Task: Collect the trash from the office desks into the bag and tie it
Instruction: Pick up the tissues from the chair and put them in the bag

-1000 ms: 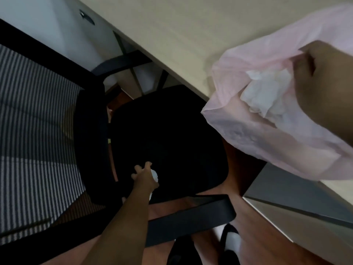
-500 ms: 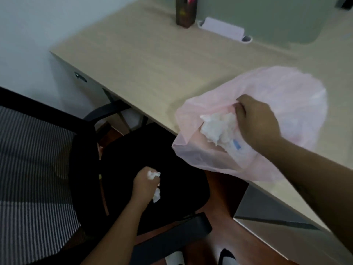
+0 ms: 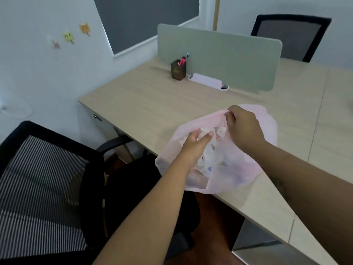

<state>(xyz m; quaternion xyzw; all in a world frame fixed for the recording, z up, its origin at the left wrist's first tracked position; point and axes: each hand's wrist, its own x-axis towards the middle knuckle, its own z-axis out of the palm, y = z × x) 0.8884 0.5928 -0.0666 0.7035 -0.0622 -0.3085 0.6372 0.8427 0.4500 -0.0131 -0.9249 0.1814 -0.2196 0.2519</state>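
A translucent pink trash bag (image 3: 242, 169) rests on the front edge of the light wood desk (image 3: 149, 106), with white crumpled tissues (image 3: 207, 161) showing through it. My right hand (image 3: 242, 127) pinches the bag's upper rim and holds the mouth up. My left hand (image 3: 196, 142) is at the bag's mouth, fingers stretched out into the opening. A white tissue wad (image 3: 202, 129) lies just at its fingertips, inside the mouth.
A black mesh office chair (image 3: 45, 188) stands to my left, its seat under the desk edge. On the desk's far side are a brown pen holder (image 3: 178, 70), a pale pink tray (image 3: 208, 82) and a grey-green divider panel (image 3: 219, 56). Another chair (image 3: 288, 35) stands behind it.
My left hand rose from the chair seat with a white tissue and reached the bag's mouth, fingers now stretched out. My right hand shifted to pinch the bag's rim.
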